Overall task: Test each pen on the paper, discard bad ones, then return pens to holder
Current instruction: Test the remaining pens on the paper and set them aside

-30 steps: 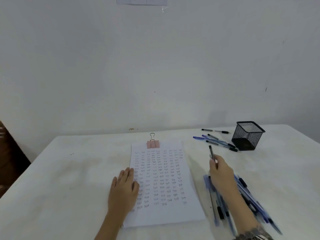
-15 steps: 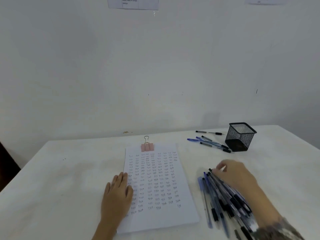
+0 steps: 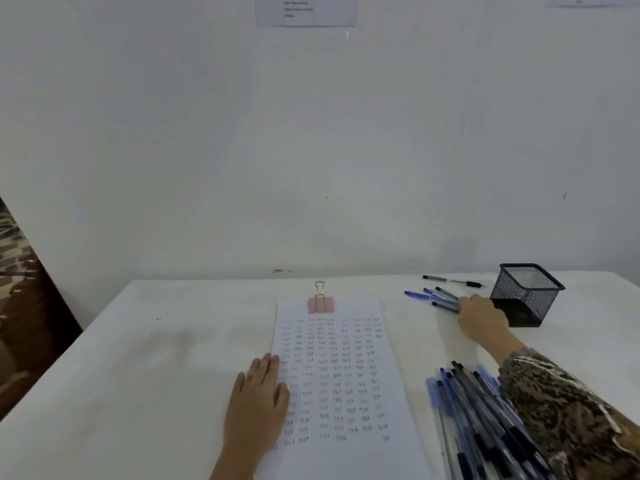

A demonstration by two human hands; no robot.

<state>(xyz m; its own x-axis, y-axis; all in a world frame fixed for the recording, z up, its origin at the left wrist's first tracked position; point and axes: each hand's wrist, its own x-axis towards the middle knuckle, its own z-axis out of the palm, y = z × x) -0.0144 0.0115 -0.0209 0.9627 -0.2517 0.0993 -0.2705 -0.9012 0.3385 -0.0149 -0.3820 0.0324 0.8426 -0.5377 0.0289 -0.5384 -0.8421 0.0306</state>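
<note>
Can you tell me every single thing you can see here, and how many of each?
paper: one, white, covered in small handwritten words, mid-table.
binder clip: one, pink, on the paper's far edge.
pen holder: one, black mesh, far right.
small pen group: a few, blue and black, left of the holder.
pen pile: many, uncountable, blue and black, near right.
table: one, white.
wall sheets: two, white, top edge.
left hand: one, flat on the paper's left edge.
right hand: one, fingertips at the small pen group.
</note>
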